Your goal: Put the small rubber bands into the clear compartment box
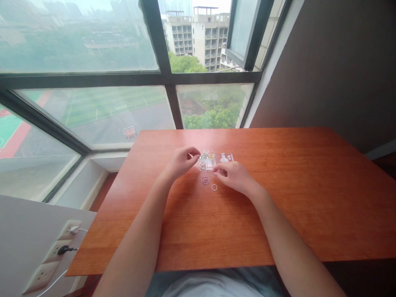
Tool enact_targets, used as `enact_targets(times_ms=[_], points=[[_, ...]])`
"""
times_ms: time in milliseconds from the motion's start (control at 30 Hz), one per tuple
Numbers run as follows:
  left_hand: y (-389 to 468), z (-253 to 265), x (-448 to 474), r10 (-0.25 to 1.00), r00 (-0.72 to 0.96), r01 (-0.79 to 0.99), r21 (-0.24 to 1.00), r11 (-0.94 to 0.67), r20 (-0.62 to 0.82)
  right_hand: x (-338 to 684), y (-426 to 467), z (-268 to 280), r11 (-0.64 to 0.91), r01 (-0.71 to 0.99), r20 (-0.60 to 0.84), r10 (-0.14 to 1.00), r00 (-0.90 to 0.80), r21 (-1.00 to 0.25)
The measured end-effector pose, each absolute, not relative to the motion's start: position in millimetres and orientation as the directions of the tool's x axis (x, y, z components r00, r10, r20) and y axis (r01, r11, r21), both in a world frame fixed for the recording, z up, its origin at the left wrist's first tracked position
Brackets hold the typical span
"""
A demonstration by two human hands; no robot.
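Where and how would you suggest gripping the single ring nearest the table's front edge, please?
Probably pinch the ring by opposite sides of its rim, coming from above with the right hand, the nearer one: it lies flat on the table, apart from the other rings.

Your left hand (183,162) and right hand (233,177): bare. Left forearm (143,233) and right forearm (289,238) bare too, smooth in outline, slim at your wrists, fuller toward the lower edge of view. At your middle, whitish cloth (209,292), soft, loosely folded. Either side of it, darker grey-teal cloth (160,285) on you, also creased; garment cut too cropped to tell.
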State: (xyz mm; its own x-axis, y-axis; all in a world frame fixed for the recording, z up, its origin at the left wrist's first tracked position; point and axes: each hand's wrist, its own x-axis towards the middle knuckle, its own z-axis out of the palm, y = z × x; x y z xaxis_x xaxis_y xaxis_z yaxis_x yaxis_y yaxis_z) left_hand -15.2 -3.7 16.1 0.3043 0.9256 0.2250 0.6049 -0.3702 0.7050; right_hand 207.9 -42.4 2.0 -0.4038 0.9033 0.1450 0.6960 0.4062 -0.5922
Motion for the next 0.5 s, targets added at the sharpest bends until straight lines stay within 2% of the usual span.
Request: enact_targets(times_ms=[133, 200, 367, 500], points=[[-4.4, 17.2, -15.4, 0.929, 0.299, 0.609, 0.705, -0.363, 0.220, 209.6, -46.9, 5.2, 0.395, 0.625, -0.022, 0.834, -0.552, -0.674], [-4.6, 17.0, -15.3, 0.929, 0.301, 0.611, 0.704, -0.361, 0.215, 208.7, -47.9, 4.0, 0.399, 0.628, -0.059, 0.812, -0.580, -0.668], [-4.5, 14.9, -13.8, 0.926, 0.301, 0.606, 0.705, -0.369, 0.225, 203.9, -46.9, -2.6, 0.448, 0.724, -0.010, 0.847, -0.532, -0.525], [-4.7, 14.4, -12.0, 0.921, 0.317, 0.595, 0.709, -0.379, 0.226, 201.7, -47.2, -1.9, 0.458, 0.743, 0.002, 0.852, -0.524, -0.489]])
